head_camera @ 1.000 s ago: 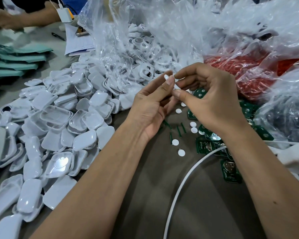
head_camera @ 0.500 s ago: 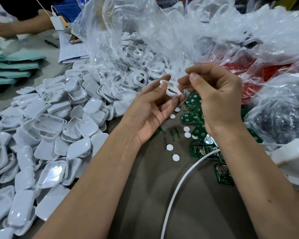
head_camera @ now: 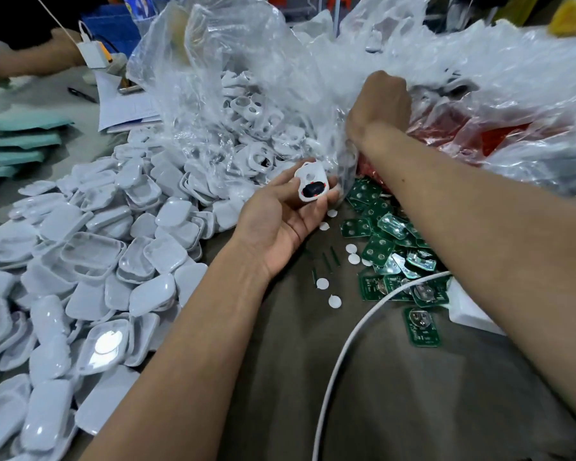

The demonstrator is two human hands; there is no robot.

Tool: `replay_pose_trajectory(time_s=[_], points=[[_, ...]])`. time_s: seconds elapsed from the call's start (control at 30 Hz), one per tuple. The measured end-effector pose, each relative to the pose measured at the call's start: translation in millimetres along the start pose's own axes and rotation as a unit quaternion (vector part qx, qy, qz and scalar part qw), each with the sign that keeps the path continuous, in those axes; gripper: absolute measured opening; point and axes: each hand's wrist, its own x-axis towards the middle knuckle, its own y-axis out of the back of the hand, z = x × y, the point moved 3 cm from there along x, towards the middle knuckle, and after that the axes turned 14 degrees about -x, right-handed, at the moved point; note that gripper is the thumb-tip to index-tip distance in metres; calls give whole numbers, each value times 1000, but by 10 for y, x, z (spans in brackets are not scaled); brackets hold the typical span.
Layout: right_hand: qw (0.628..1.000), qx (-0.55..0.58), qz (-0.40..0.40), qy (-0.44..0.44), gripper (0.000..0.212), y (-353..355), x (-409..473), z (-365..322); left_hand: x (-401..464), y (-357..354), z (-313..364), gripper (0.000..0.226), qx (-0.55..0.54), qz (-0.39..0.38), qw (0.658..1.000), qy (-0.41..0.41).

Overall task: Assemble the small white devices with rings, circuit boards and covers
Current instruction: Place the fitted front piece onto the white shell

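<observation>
Grey-brown tabletop (head_camera: 396, 410) runs under everything, a white cable (head_camera: 341, 347) curving across it. On its left side lies a heap of white covers (head_camera: 113, 247); green circuit boards (head_camera: 389, 261) are scattered to the right, with small white discs (head_camera: 335, 301) between the two arms. Behind stand crumpled clear plastic bags (head_camera: 246, 78), one full of white shells with ring openings. The left hand (head_camera: 286, 217), palm up, grasps a small white device (head_camera: 312, 184) between thumb and fingertips (a dark, red-edged part shows in its open face). The right hand (head_camera: 379, 104) reaches up into the bag plastic with fingers curled; I cannot tell what, if anything, they grip.
</observation>
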Motion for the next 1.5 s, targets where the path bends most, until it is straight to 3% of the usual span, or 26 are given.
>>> replay_pose_trajectory(time_s=[0.2, 0.33, 0.47, 0.57, 0.63, 0.7, 0.8, 0.87, 0.97, 1.03, 1.1, 1.2, 1.5], points=[[991, -97, -74, 53, 31, -91, 274, -5, 54, 8, -20, 29, 54, 20, 998, 0], [992, -80, -83, 46, 33, -94, 226, -32, 61, 42, -23, 33, 189, 21, 979, -69], [997, 55, -44, -45, 30, -30, 172, 51, 24, 28, 2, 36, 265, 11, 958, -108], [963, 222, 4, -154, 22, 213, 77, 99, 11, 23, 79, 35, 238, 25, 960, -144], [942, 294, 42, -156, 5, 404, -101, 61, 12, 39, 135, 34, 213, 42, 962, -167], [934, 334, 54, -116, 19, 497, -330, 24, 22, 57, 182, 34, 201, 56, 960, -185], [934, 357, 1, 10, 23, 471, -683, 6, 15, 73, 219, 32, 198, 76, 956, -204], [938, 331, -13, 100, 19, 471, -859, 47, 5, 79, 222, 29, 193, 80, 955, -211], [922, 322, -78, 201, 31, 486, -1070, 147, -3, 96, 234, 29, 196, 84, 951, -224], [928, 237, -142, 249, 29, 421, -1181, 211, 0, 109, 240, 30, 200, 88, 948, -230], [934, 129, -179, 282, 23, 319, -1255, 274, 3, 116, 240, 31, 202, 92, 946, -236], [932, 0, -180, 313, 34, 235, -1328, 319, 9, 122, 241, 29, 215, 89, 942, -240], [921, -3, -162, 355, 25, 132, -1344, 294, -3, 124, 237, 29, 244, 61, 940, -229]])
